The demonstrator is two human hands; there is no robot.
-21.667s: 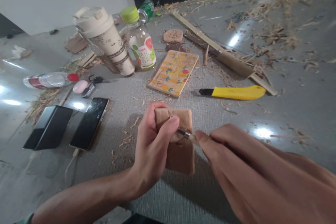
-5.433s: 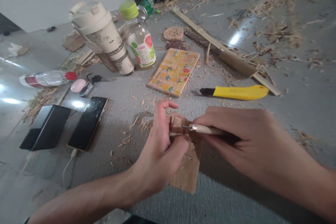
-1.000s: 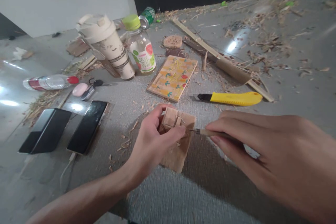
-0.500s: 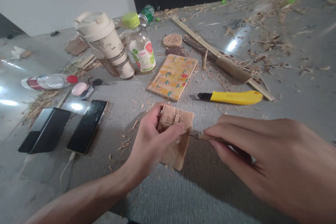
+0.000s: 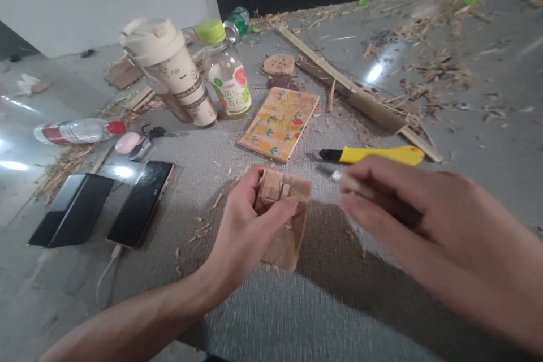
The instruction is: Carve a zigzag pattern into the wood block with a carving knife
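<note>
My left hand [image 5: 246, 226] grips a flat tan wooden block [image 5: 285, 232] that rests on the grey mat, with the thumb pressed on its carved upper part. My right hand [image 5: 407, 209] is closed round a thin wooden-handled carving tool [image 5: 354, 182]. The tool and hand are blurred by motion. Its metal tip hangs a little right of the block, off the wood.
A yellow utility knife [image 5: 382, 154] lies just beyond my right hand. A patterned board [image 5: 278, 123], a cream tumbler [image 5: 169, 70], a green-capped bottle [image 5: 224, 76], a phone [image 5: 139, 202] and a black box [image 5: 70, 209] lie around. Wood shavings and bamboo strips [image 5: 360, 96] litter the far table.
My right hand has lifted the carving tool up and away from the block, to the right. My left hand keeps its hold on the block.
</note>
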